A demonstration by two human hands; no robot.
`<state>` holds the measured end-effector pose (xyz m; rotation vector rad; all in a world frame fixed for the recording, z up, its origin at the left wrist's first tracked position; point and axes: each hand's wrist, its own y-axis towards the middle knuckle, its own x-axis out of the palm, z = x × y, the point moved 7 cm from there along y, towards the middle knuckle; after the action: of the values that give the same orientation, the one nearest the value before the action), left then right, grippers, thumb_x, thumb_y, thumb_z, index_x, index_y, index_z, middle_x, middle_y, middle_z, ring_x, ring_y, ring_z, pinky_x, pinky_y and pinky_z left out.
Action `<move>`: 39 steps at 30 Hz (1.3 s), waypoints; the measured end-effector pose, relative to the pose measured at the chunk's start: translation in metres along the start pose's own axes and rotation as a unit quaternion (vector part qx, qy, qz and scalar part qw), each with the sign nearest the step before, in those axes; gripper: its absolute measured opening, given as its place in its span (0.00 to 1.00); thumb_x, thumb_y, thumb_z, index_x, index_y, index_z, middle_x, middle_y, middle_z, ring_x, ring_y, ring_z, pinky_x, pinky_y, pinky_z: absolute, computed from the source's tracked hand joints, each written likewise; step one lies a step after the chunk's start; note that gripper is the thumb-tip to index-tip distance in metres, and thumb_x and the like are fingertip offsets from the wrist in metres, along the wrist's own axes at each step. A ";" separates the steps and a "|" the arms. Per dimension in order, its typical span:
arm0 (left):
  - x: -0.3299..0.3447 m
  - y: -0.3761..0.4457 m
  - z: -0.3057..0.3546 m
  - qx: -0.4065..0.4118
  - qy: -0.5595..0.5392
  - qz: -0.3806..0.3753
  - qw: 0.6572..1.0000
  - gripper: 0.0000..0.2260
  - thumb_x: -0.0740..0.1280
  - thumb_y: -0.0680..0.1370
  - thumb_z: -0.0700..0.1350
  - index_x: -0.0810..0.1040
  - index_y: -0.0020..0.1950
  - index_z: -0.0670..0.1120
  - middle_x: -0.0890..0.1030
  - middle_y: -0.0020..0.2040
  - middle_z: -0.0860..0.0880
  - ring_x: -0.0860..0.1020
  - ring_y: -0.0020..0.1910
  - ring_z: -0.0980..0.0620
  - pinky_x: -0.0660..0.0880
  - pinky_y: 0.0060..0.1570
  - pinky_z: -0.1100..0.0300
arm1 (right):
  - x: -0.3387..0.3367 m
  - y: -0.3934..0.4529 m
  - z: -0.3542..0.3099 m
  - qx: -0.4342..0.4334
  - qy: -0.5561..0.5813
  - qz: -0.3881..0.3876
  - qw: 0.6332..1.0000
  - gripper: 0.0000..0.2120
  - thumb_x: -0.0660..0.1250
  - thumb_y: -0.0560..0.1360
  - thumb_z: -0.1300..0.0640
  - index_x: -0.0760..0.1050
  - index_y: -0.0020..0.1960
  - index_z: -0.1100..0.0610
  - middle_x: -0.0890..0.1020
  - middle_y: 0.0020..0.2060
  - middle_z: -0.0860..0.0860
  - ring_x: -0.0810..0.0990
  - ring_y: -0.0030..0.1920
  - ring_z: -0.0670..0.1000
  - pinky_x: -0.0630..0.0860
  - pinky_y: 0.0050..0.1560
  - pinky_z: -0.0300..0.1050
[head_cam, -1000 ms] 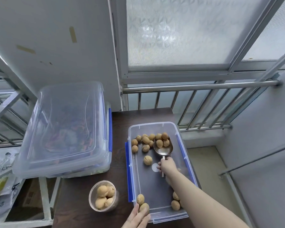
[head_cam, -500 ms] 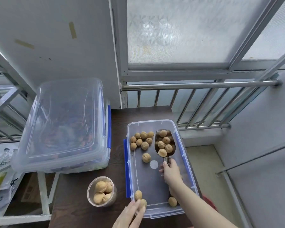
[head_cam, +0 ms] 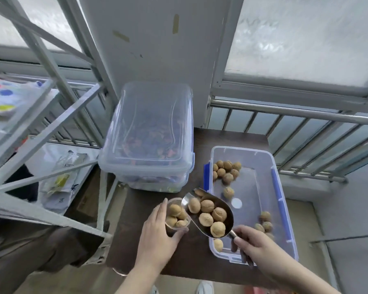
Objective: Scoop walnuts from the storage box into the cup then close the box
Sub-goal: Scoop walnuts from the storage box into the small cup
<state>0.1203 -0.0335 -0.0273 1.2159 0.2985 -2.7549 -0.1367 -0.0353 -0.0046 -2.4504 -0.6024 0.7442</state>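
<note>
Metal scoop [head_cam: 208, 217] now loaded, tipped over cup [head_cam: 176, 215].

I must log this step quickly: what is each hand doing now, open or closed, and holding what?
Left hand: closed around the cup, steadying it on the table.
Right hand: closed on the scoop handle; scoop loaded with walnuts, its tip at the cup.

home balcony: railing [head_cam: 285, 112], frosted windows [head_cam: 306, 35]

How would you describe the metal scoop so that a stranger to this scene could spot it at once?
Start at the dark table, where an open clear box of walnuts sits on the right. At its near left corner, the right hand holds the scoop over a small cup. It is the only shiny metal item, loaded with walnuts.
</note>
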 end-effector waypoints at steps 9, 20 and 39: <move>0.001 -0.002 -0.009 0.013 -0.049 0.002 0.999 0.40 0.72 0.70 0.58 0.56 0.77 0.57 0.63 0.72 0.63 0.66 0.70 0.59 0.68 0.67 0.57 | 0.003 -0.005 -0.118 -0.021 -0.392 -0.015 0.920 0.15 0.55 0.81 0.46 0.75 0.45 0.53 0.78 0.40 0.49 0.75 0.41 0.53 0.69 0.36 0.44; 0.001 -0.005 -0.012 0.017 -0.042 0.016 0.999 0.41 0.70 0.70 0.64 0.55 0.78 0.57 0.62 0.74 0.62 0.65 0.70 0.60 0.67 0.68 0.61 | 0.006 -0.004 -0.188 -0.098 -0.612 0.031 0.784 0.10 0.60 0.79 0.53 0.70 0.40 0.53 0.68 0.29 0.47 0.66 0.28 0.47 0.58 0.25 0.38; 0.000 -0.007 -0.010 -0.001 -0.024 -0.003 1.000 0.42 0.70 0.70 0.63 0.53 0.78 0.58 0.61 0.75 0.60 0.64 0.72 0.59 0.67 0.67 0.59 | -0.091 0.037 0.025 0.146 -0.012 0.258 0.955 0.15 0.57 0.82 0.55 0.72 0.42 0.62 0.82 0.35 0.58 0.76 0.32 0.55 0.74 0.36 0.49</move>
<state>0.1263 -0.0249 -0.0329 1.1491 0.3016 -2.7826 -0.2104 -0.1046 -0.0098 -2.3297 0.1532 0.9823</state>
